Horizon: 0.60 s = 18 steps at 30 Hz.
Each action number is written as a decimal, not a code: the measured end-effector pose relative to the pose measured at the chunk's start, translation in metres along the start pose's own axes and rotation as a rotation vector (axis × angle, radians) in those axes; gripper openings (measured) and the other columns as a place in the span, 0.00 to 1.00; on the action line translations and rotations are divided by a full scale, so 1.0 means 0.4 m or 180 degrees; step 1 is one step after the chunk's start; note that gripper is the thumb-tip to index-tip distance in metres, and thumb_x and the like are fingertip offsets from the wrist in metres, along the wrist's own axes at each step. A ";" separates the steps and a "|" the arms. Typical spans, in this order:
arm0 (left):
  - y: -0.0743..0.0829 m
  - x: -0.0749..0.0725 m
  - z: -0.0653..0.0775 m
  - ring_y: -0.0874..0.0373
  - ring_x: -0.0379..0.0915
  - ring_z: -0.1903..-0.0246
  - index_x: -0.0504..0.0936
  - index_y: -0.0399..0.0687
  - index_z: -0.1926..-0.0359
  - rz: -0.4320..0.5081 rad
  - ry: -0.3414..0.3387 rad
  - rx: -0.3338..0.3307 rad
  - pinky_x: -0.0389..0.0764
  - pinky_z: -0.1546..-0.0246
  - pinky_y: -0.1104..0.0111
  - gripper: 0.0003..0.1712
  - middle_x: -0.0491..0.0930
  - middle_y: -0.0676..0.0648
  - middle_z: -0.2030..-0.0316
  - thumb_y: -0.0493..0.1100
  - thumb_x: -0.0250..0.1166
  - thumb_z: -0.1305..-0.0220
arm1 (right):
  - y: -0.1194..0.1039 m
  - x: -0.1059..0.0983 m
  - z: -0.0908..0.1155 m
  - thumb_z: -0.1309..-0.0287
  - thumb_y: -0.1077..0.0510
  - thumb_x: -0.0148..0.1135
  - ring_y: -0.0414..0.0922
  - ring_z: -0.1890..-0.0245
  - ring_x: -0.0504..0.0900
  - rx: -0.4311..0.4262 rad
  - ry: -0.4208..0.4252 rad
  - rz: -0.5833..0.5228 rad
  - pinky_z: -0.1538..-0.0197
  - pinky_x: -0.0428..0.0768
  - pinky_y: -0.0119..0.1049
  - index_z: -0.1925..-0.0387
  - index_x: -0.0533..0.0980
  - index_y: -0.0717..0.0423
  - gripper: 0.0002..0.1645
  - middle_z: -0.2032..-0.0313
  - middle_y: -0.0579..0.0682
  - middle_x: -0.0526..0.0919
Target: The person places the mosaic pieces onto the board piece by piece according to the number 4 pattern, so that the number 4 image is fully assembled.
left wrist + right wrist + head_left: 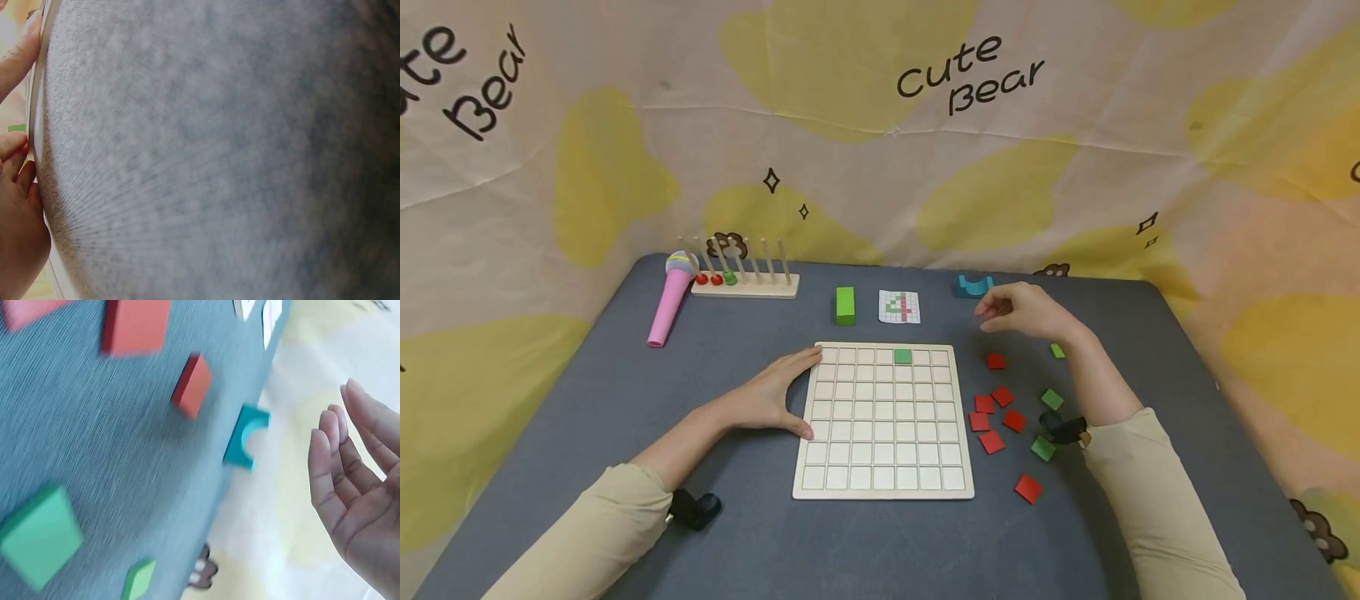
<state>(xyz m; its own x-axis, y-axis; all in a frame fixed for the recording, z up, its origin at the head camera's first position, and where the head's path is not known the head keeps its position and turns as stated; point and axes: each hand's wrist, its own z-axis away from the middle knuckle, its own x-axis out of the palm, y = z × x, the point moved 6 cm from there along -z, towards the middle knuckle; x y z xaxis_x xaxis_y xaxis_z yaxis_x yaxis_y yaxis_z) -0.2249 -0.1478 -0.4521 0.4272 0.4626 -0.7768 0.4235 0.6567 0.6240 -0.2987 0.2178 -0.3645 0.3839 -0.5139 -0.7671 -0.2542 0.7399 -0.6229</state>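
Observation:
A wooden grid board (883, 432) with white cells lies flat in the middle of the table, one green tile (903, 357) in its top row. My left hand (767, 396) rests along the board's left edge, thumb and fingers spread apart. Raised over the far right of the table, my right hand (1026, 310) holds nothing; in the right wrist view its fingers (322, 469) are loosely bent with a bare palm. Beneath and nearer lie several loose red tiles (992, 442), with green tiles (1042, 448) to their right, partly near the right wrist camera.
Along the back stand a pegged counting rack (745, 287) with red and green beads, a green block (846, 306), a small pattern card (899, 307) and a blue arch block (974, 287). A pink toy microphone (668, 308) lies at the back left. A printed cloth hangs behind.

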 end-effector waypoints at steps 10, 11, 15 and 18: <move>0.002 -0.002 -0.001 0.37 0.47 0.24 0.54 0.40 0.24 -0.0025 0.0026 0.0041 0.57 0.30 0.38 0.71 0.51 0.40 0.22 0.62 0.81 0.64 | 0.112 -0.035 0.096 0.39 0.57 0.67 0.43 0.56 0.83 0.0265 -0.0098 -0.0109 0.54 0.82 0.37 0.50 0.79 0.61 0.18 0.52 0.60 0.84; 0.002 -0.002 -0.001 0.37 0.47 0.24 0.54 0.40 0.24 -0.0038 0.0026 0.0045 0.57 0.30 0.38 0.71 0.51 0.40 0.22 0.63 0.81 0.64 | 0.123 -0.034 0.103 0.39 0.57 0.67 0.42 0.57 0.83 0.0275 -0.0124 -0.0118 0.55 0.82 0.37 0.50 0.79 0.61 0.18 0.53 0.59 0.84; 0.001 -0.002 -0.003 0.36 0.47 0.24 0.54 0.40 0.24 -0.0062 0.0020 0.0023 0.56 0.30 0.37 0.71 0.50 0.40 0.22 0.63 0.81 0.64 | 0.159 -0.028 0.124 0.41 0.57 0.69 0.37 0.62 0.80 0.0243 -0.0250 -0.0125 0.59 0.80 0.32 0.52 0.80 0.61 0.17 0.59 0.55 0.85; 0.002 -0.001 -0.002 0.36 0.47 0.24 0.54 0.40 0.24 -0.0056 0.0023 0.0031 0.57 0.30 0.37 0.71 0.51 0.39 0.22 0.63 0.81 0.64 | 0.180 -0.021 0.136 0.43 0.59 0.69 0.37 0.66 0.78 0.0230 -0.0381 -0.0187 0.62 0.77 0.29 0.53 0.80 0.62 0.17 0.63 0.55 0.84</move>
<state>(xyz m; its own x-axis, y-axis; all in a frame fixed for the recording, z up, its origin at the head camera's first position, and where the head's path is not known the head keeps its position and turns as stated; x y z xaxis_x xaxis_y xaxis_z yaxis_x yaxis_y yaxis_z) -0.2256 -0.1470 -0.4512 0.4140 0.4554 -0.7882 0.4386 0.6589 0.6111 -0.2720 0.2990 -0.3947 0.5004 -0.5050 -0.7033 -0.1653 0.7416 -0.6502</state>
